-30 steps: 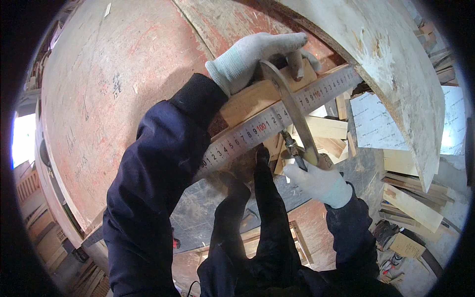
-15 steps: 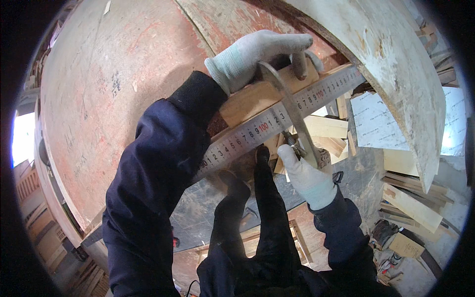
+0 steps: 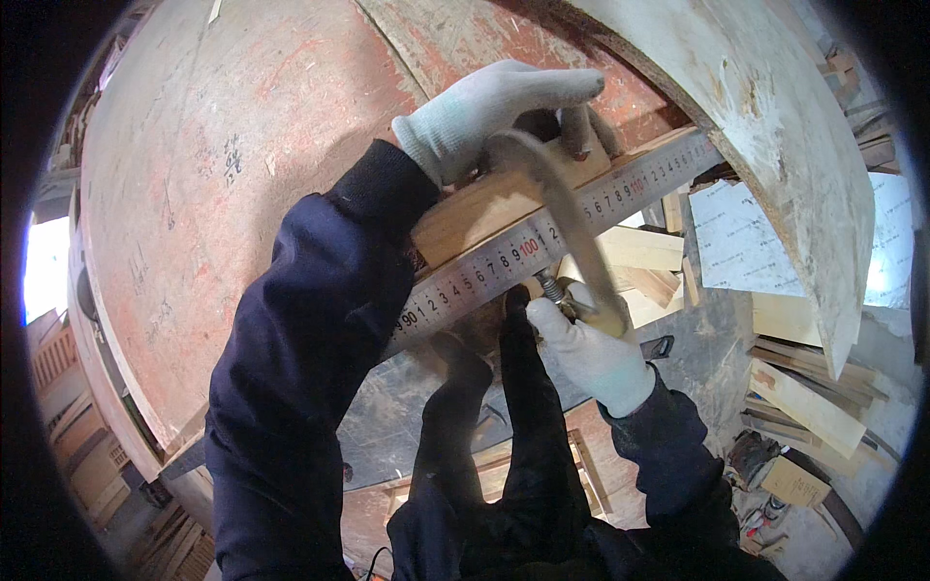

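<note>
Many wood scraps (image 3: 806, 407) flank a scuffed red tabletop (image 3: 291, 77), left fingers (image 3: 572, 87) curled round a block (image 3: 475, 218), right fingers (image 3: 550, 321) gripping a clamp (image 3: 573, 215).

We take this for a woodworking workshop. We see a broad, scuffed, reddish flat worktop (image 3: 300, 107) with dark handwriting (image 3: 233, 161) on it, a long, silver metal ruler (image 3: 465, 283) along its edge and a curved, dull-grey metal clamp (image 3: 579, 232) across the ruler. Around us lie pale, flat wooden offcuts (image 3: 639, 249), long, yellowish wooden boards (image 3: 809, 407) heaped at the right, and brown, slatted wooden pieces (image 3: 55, 361) at the left.
</note>
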### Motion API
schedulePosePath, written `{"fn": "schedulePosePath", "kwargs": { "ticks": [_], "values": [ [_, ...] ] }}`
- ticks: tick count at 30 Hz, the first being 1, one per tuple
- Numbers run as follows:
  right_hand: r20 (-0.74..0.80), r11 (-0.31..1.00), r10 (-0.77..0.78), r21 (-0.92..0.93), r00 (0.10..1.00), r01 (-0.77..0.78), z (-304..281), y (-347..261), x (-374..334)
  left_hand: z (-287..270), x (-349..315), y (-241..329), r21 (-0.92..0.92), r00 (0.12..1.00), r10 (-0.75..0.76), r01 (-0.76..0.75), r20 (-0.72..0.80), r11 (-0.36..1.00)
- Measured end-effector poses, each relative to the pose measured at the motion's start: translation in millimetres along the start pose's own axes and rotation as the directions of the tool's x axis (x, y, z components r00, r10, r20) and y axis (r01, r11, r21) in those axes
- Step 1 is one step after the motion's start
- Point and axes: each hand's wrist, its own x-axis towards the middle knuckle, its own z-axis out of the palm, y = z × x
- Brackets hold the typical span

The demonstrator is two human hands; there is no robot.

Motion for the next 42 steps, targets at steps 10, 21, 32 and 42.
{"fn": "schedulePosePath", "kwargs": {
  "ticks": [10,21,32,42],
  "values": [
    [-0.097,0.997,-0.067,-0.033,0.993,0.064,1.3,-2.1,-1.6,-3.3,-27.0,6.3,-0.201,0.991,0.078,-0.098,-0.105,0.975],
    [-0.03,0.992,0.021,0.122,0.999,-0.017,1.2,3.7,0.2,14.7,-74.7,2.5,-0.359,0.951,-0.046,-0.07,-0.305,0.931],
    [-0.092,0.994,0.068,0.091,0.993,-0.06,1.8,9.1,-0.1,4.2,-68.2,-10.3,-0.397,0.92,-0.041,-0.127,-0.389,0.909],
    [-0.123,0.997,-0.022,-0.075,0.992,0.013,2.6,8.7,-1.9,7.6,-66.8,-6.9,-0.391,0.921,-0.106,-0.053,-0.375,0.919]
  ]
}}
